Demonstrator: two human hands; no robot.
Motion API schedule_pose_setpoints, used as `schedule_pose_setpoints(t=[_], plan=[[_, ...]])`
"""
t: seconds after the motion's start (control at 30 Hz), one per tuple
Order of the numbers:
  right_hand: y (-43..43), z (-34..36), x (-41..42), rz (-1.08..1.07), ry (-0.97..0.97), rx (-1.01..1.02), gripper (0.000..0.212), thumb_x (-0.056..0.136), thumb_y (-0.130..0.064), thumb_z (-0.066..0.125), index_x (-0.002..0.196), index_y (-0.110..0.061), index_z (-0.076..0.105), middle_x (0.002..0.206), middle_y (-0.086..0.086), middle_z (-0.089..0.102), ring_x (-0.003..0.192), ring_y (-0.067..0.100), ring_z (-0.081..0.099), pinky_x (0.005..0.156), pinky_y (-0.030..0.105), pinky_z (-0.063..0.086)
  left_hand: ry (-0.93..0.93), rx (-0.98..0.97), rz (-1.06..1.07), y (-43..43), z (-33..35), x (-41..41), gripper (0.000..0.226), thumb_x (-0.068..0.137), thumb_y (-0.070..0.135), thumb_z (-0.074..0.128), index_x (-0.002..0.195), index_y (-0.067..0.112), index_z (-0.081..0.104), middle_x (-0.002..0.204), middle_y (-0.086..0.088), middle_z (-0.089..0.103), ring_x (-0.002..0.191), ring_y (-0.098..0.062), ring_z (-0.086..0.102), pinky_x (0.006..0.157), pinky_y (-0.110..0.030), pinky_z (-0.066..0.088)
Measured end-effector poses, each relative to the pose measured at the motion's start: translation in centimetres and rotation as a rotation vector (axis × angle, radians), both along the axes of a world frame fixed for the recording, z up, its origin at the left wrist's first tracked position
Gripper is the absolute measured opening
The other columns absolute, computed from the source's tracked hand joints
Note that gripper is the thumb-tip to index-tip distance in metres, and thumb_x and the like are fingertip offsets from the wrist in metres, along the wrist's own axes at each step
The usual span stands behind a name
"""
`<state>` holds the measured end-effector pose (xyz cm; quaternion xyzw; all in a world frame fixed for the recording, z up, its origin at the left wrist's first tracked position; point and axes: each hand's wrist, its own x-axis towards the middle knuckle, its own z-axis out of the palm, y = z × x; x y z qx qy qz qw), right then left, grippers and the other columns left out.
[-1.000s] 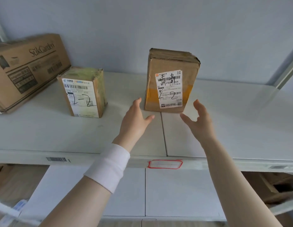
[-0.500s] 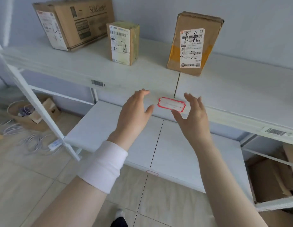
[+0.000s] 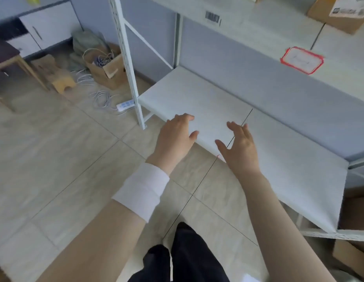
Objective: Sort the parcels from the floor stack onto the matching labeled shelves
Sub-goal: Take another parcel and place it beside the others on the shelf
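Parcel point(image 3: 337, 19) on upper shelf point(image 3: 258, 23), well up-right of fingers. Left hand point(image 3: 175, 137), right hand point(image 3: 238, 147) empty, fingers loosely spread over lower shelf point(image 3: 197, 92) edge. Risk: floor stack unseen; hasty reach could mis-sort next parcel.

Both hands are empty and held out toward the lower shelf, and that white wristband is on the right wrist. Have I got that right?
Not quite. The white wristband is on the left wrist, not the right, as the head view shows. The rest holds: the left hand and right hand are both empty and held out toward the lower shelf.
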<state>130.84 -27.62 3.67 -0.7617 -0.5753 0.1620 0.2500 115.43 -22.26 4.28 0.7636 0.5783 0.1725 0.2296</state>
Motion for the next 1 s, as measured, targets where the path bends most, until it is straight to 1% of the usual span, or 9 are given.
schedule_pose_setpoints(t=[0.07,0.17,0.23,0.3,0.4,0.57,0.7,0.87,1.0], plan=[[-1.7,-2.0,-2.2,0.035,0.002,-0.094,0.057,0.091,-0.023,0.060,0.142,-0.010,0.037,0.148,0.004,0.037,0.147,0.022,0.010,0.114,0.033,0.022,0.021,-0.067,0.041,-2.3,-2.3,-2.4,0.042,0.091,0.028,0.055,0.130,0.013,0.049,0.129,-0.008,0.055,0.117,-0.028,0.053,0.098,-0.037,0.041],[-4.5,-4.5,-4.8,0.095,0.012,-0.201,0.058,0.091,-0.025,0.060,0.142,-0.011,0.036,0.147,0.004,0.038,0.147,0.022,0.008,0.114,0.036,0.024,0.081,-0.167,0.093,-5.9,-5.1,-5.3,0.044,0.092,0.030,0.054,0.132,0.014,0.047,0.129,-0.009,0.055,0.116,-0.029,0.053,0.099,-0.038,0.040],[-6.4,-5.6,-6.3,0.134,0.003,-0.274,0.056,0.092,-0.025,0.058,0.142,-0.013,0.036,0.147,0.004,0.036,0.147,0.021,0.007,0.111,0.037,0.026,0.106,-0.209,0.144,-8.3,-6.3,-6.8,0.044,0.092,0.029,0.052,0.134,0.015,0.045,0.130,-0.008,0.054,0.116,-0.029,0.052,0.099,-0.035,0.037],[-8.3,-6.7,-7.6,0.193,-0.007,-0.332,0.056,0.092,-0.025,0.057,0.142,-0.014,0.035,0.148,0.004,0.035,0.147,0.021,0.006,0.111,0.037,0.027,0.126,-0.245,0.210,-11.1,-7.4,-8.0,0.044,0.093,0.029,0.051,0.135,0.017,0.044,0.130,-0.007,0.053,0.118,-0.027,0.051,0.099,-0.033,0.035],[-11.3,-8.8,-9.6,0.331,-0.040,-0.423,0.058,0.093,-0.026,0.055,0.144,-0.014,0.031,0.150,0.002,0.033,0.147,0.021,0.004,0.115,0.035,0.022,0.144,-0.320,0.322,-15.7,-9.5,-9.7,0.043,0.094,0.031,0.048,0.136,0.020,0.042,0.132,-0.004,0.052,0.119,-0.024,0.050,0.099,-0.031,0.034],[-16.5,-11.8,-13.0,0.534,-0.090,-0.563,0.060,0.094,-0.030,0.052,0.146,-0.015,0.027,0.153,0.000,0.028,0.147,0.021,0.001,0.118,0.034,0.016,0.108,-0.471,0.474,-23.5,-11.9,-12.5,0.043,0.096,0.029,0.046,0.137,0.019,0.040,0.137,-0.002,0.048,0.126,-0.022,0.045,0.104,-0.031,0.031],[-20.2,-12.4,-16.5,0.706,-0.123,-0.601,0.058,0.095,-0.029,0.051,0.146,-0.014,0.027,0.152,0.002,0.029,0.147,0.023,0.001,0.118,0.036,0.014,0.110,-0.506,0.608,-29.4,-12.7,-15.8,0.042,0.095,0.029,0.047,0.136,0.019,0.041,0.137,-0.002,0.048,0.123,-0.023,0.046,0.103,-0.031,0.031],[-23.9,-12.3,-22.6,0.869,-0.168,-0.611,0.056,0.095,-0.028,0.051,0.145,-0.015,0.030,0.151,0.003,0.030,0.147,0.023,0.002,0.118,0.037,0.015,0.146,-0.506,0.756,-36.2,-12.4,-20.7,0.042,0.096,0.028,0.047,0.136,0.017,0.041,0.134,-0.003,0.049,0.126,-0.022,0.042,0.113,-0.034,0.021],[-27.8,-12.1,-29.0,1.001,-0.198,-0.590,0.055,0.094,-0.028,0.052,0.144,-0.015,0.031,0.151,0.003,0.032,0.147,0.023,0.003,0.117,0.037,0.017,0.112,-0.506,0.886,-41.8,-12.3,-25.6,0.042,0.096,0.029,0.046,0.136,0.017,0.041,0.134,-0.003,0.050,0.128,-0.020,0.041,0.114,-0.033,0.017]])
